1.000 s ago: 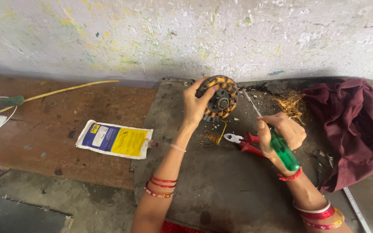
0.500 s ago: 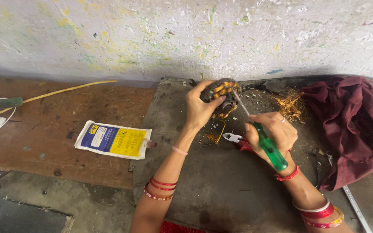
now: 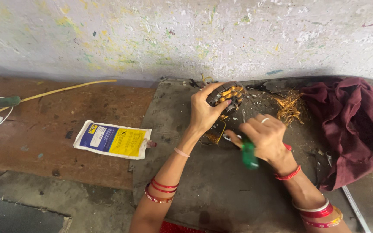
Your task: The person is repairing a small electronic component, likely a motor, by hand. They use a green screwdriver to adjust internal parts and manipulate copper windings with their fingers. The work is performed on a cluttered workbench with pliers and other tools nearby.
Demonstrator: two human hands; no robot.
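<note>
Near the frame's upper middle, the left hand [image 3: 203, 113] clasps the heavy-looking, rigid wound motor core [image 3: 226, 96] by its rim above the counter [image 3: 221, 190], while the right hand [image 3: 266, 138] is closed around a green-handled screwdriver [image 3: 249, 156].

Paint-flecked whitish wall [image 3: 152, 34] behind a worn brown board [image 3: 44, 129] and dark grey slab [image 3: 221, 190].
</note>
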